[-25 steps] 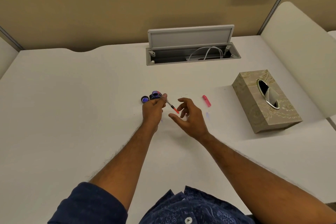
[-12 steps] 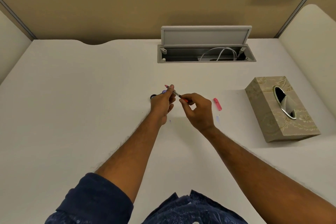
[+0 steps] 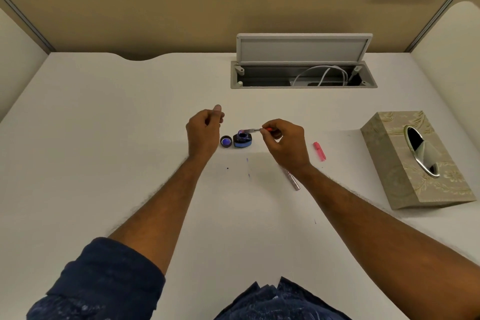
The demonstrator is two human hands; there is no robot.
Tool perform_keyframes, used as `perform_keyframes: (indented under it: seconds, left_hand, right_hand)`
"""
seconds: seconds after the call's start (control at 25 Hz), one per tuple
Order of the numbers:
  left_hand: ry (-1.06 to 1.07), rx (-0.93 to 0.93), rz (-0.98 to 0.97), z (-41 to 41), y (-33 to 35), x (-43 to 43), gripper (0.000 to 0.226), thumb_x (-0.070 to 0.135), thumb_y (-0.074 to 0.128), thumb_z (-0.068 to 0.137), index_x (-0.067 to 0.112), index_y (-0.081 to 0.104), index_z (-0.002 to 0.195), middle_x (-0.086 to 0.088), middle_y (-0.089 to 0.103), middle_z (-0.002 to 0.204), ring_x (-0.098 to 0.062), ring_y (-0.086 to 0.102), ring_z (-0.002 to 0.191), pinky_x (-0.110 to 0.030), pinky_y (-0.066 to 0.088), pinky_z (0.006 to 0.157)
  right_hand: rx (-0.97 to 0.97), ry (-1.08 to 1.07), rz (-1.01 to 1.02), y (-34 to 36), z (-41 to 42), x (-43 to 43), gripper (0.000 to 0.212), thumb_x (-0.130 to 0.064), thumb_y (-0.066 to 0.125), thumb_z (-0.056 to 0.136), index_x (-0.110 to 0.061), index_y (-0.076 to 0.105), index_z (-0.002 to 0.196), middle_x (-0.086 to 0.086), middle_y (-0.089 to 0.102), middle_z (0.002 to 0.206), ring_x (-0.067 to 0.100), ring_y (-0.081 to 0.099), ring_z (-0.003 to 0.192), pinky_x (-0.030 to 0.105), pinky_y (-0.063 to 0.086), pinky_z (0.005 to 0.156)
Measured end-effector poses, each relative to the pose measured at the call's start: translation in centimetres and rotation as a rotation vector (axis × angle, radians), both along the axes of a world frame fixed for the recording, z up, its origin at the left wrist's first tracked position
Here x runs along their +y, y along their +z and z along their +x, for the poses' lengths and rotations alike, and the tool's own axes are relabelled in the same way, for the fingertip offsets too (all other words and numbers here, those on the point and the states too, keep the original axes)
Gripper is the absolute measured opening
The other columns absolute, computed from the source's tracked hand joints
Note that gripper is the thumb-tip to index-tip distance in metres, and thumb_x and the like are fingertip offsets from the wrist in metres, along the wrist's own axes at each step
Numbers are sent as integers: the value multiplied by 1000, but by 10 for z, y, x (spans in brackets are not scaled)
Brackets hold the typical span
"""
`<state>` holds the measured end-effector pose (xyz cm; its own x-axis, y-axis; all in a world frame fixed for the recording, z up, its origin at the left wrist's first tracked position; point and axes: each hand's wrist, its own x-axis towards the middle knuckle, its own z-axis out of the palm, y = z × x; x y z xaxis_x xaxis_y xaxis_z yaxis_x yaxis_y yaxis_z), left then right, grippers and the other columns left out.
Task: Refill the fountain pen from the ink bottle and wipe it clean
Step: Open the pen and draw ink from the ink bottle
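Observation:
An open ink bottle (image 3: 242,140) with a blue label stands mid-desk, its black cap (image 3: 226,141) lying just to its left. My right hand (image 3: 284,144) pinches the thin fountain pen section (image 3: 253,130), whose tip points left over the bottle's mouth. My left hand (image 3: 205,132) hovers left of the cap with fingers loosely curled and nothing in them. A pink pen cap (image 3: 319,151) lies to the right of my right hand. A silvery pen barrel (image 3: 292,179) lies on the desk beside my right wrist.
A patterned tissue box (image 3: 415,161) sits at the right. An open cable hatch (image 3: 302,74) with white cords is at the back of the white desk (image 3: 104,138). Small ink marks (image 3: 248,167) dot the desk near me.
The pen passed from my left hand to my right. My left hand moved away to the left, uncovering the bottle and cap. The pen tip now sits at the bottle's mouth.

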<state>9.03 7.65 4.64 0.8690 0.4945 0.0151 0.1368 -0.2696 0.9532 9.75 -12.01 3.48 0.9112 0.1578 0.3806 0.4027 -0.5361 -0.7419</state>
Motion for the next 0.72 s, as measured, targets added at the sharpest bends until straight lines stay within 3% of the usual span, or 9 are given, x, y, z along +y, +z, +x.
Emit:
perform_keyframes:
  seconds: [0.2, 0.36, 0.48, 0.72]
  left_hand:
    - [-317, 56, 263, 20, -4, 11, 16, 20, 61, 91, 11, 70, 100, -1, 70, 97, -11, 61, 84, -6, 43, 70]
    - [-567, 188, 388, 26, -9, 14, 15, 20, 67, 87, 20, 70, 102, 0, 65, 110, -12, 56, 97, -22, 43, 80]
    - [-590, 202, 416, 26, -11, 13, 18, 27, 71, 84, 21, 70, 101, 1, 62, 112, -14, 54, 101, -26, 42, 83]
    - [-578, 254, 411, 25, -11, 3, 26, 28, 73, 83, 13, 71, 103, -6, 61, 115, -20, 55, 109, -36, 47, 90]
  right_hand:
    - [90, 46, -153, 5, 20, 8, 15, -23, 68, 88, -10, 73, 92, 2, 74, 82, 12, 64, 69, 30, 56, 70]
    - [142, 80, -301, 10, 42, 22, 26, -33, 65, 90, -9, 72, 98, 7, 74, 89, 13, 61, 72, 26, 50, 69]
    - [186, 85, -347, 12, 54, 27, 30, -36, 64, 90, -8, 72, 98, 8, 74, 90, 15, 59, 72, 26, 45, 68]
    - [281, 97, -409, 14, 70, 37, 37, -40, 57, 94, -6, 74, 97, 10, 74, 88, 21, 65, 74, 36, 53, 75]
